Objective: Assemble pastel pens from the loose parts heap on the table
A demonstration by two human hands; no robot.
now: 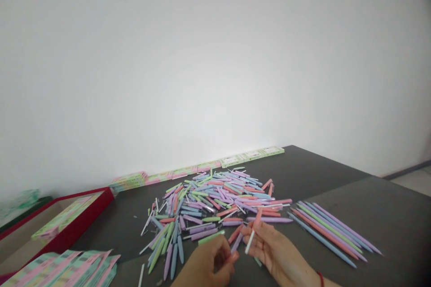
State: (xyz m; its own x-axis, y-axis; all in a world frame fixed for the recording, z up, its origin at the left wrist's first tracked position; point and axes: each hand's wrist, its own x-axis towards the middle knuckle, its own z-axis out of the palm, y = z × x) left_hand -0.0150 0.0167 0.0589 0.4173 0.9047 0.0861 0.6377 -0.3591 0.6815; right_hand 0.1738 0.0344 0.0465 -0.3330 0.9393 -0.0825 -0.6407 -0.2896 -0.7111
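Note:
A heap of pastel pen parts (215,199) in purple, blue, green and coral lies in the middle of the dark table (387,219). My left hand (210,264) is curled at the near edge, pinching a pale green pen barrel (211,236). My right hand (276,253) is beside it, fingers closed on a coral pen piece (257,218) with a thin white refill (249,242) at its fingertips. A row of several assembled pens (332,231) lies to the right of that hand.
A red-rimmed tray (82,222) with packaging stands at the left. Printed pink and teal card sleeves (63,269) are stacked at the near left. Green and pink boxes (202,168) line the table's back edge under the white wall.

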